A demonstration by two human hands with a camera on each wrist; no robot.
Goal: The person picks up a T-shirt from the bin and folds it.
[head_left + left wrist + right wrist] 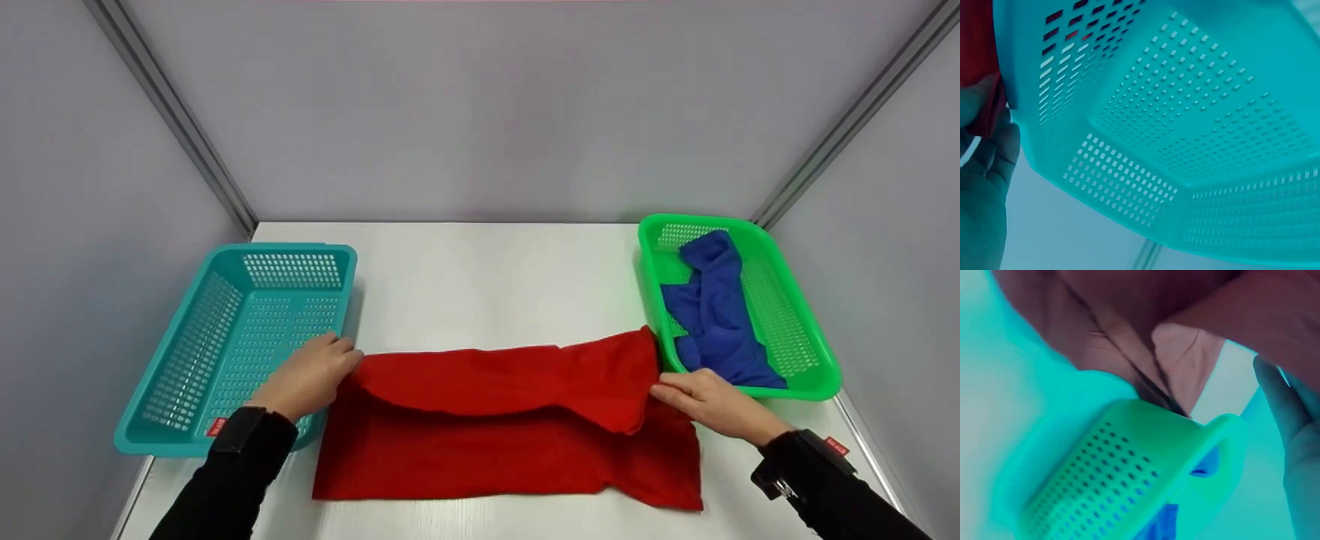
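A red cloth [480,457] lies spread wide on the white table, its far part folded over toward the near side as a loose flap. My left hand [311,375] pinches the flap's left end beside the teal basket; the left wrist view shows the red fabric [991,107] between thumb and fingers. At the flap's right end, my right hand [712,405] holds the edge between thumb and fingers. Seen from the right wrist, the fingers [1280,399] lie against the raised cloth [1258,320], which hides the thumb.
A teal perforated basket [345,277] stands at the left with nothing in it. To the right is a green basket [806,330] holding a crumpled blue cloth [716,307]; the red cloth's far right corner touches its side. Grey panels [480,112] enclose the table.
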